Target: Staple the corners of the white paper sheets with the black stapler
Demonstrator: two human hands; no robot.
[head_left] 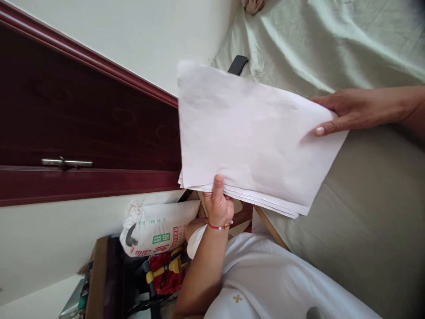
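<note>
A stack of white paper sheets (252,133) spreads across the middle of the view, its lower edges slightly fanned and its top surface faintly creased. My left hand (219,206), with a red beaded bracelet (220,226) at the wrist, grips the lower edge. Its thumb lies on top and its fingers are mostly hidden beneath. From the right, my right hand (345,110) pinches the right end of the stack. That thumb presses on the upper face, while the other fingers go under the paper.
Pale green cloth (375,190) covers the surface behind and right. A black phone (238,65) lies past the paper's upper edge. Part of another hand or foot (253,6) shows at the top. Left are a dark red door (83,115), white printed sack (159,226) and yellow-and-red items (166,270).
</note>
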